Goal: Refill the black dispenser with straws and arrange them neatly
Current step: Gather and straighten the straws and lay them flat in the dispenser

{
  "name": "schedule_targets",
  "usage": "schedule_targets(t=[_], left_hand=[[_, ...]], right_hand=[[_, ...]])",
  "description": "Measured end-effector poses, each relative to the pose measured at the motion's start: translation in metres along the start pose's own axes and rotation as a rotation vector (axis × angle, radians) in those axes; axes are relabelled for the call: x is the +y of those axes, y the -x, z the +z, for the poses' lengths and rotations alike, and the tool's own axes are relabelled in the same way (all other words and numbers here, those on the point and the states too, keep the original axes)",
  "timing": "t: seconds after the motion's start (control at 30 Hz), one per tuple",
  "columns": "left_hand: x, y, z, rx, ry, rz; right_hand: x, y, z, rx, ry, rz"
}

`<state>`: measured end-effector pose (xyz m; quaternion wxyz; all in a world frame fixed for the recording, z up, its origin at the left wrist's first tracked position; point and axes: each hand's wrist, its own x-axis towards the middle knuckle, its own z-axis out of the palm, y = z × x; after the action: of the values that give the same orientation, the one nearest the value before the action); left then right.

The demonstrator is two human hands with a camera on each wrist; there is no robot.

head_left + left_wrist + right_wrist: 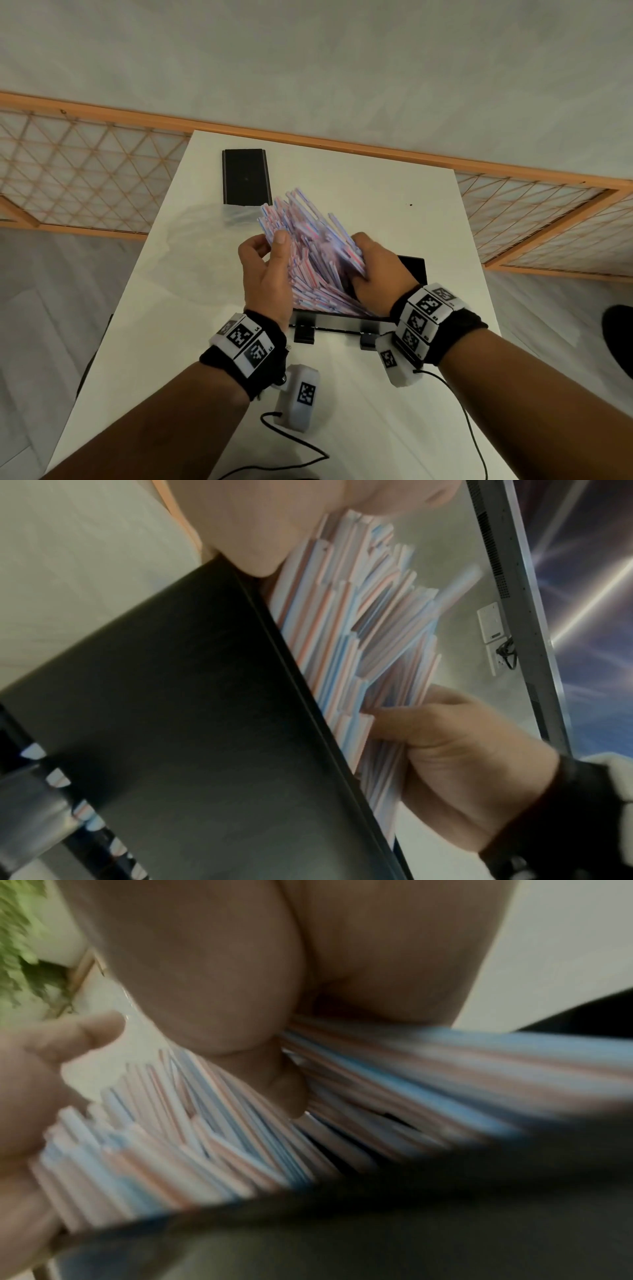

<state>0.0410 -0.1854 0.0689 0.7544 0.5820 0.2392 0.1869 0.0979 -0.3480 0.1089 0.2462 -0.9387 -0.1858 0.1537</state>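
A thick, fanned bundle of red-, blue- and white-striped straws stands slanted in the open black dispenser near the table's front. My left hand holds the bundle's left side, thumb up against the straws. My right hand grips the right side with fingers curled over it. The left wrist view shows the dispenser's black wall, the straws rising behind it and my right hand. In the blurred right wrist view the straws spread out under my right palm. The lower straw ends are hidden inside the dispenser.
A flat black lid lies at the far left of the white table. An empty clear plastic bag lies in front of it. A wooden lattice screen runs behind the table. Sensor cables trail near the front edge.
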Motion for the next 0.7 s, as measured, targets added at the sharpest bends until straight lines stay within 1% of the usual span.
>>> schedule_targets(t=[0.07,0.17,0.2,0.23,0.33,0.37,0.4,0.5,0.53,0.57,0.63,0.7], left_hand=[[0.0,0.0,-0.001,0.001,0.0,0.008],[0.002,0.001,-0.001,0.003,-0.012,-0.013],[0.001,0.001,-0.001,0.006,-0.016,-0.026],[0.001,0.0,-0.001,0.008,-0.017,-0.038],[0.0,-0.001,-0.003,0.038,0.012,-0.1],[0.0,-0.001,-0.003,0.045,0.021,-0.111],[-0.001,-0.001,-0.003,0.046,0.023,-0.111],[0.004,-0.001,0.0,0.023,0.016,-0.069],[0.004,-0.002,0.001,0.017,0.01,-0.064],[0.005,-0.003,0.003,0.008,0.003,-0.065],[0.006,-0.002,0.004,-0.015,-0.025,-0.073],[0.005,-0.002,0.003,-0.018,-0.05,-0.084]], right_hand=[[0.004,-0.002,-0.001,0.023,0.002,-0.026],[0.013,0.001,0.006,-0.012,0.072,0.007],[0.017,0.002,0.008,0.0,0.083,0.026],[0.02,0.005,0.007,0.043,0.084,0.05],[0.025,0.018,0.001,0.265,0.07,0.109],[0.026,0.024,-0.002,0.279,0.068,0.118],[0.026,0.03,-0.003,0.224,0.064,0.116],[0.022,0.042,0.006,-0.128,-0.039,0.073],[0.02,0.042,0.01,-0.209,-0.061,0.049],[0.019,0.04,0.015,-0.25,-0.061,0.018],[0.016,0.032,0.021,-0.263,-0.057,-0.03],[0.014,0.024,0.022,-0.28,-0.067,-0.02]])
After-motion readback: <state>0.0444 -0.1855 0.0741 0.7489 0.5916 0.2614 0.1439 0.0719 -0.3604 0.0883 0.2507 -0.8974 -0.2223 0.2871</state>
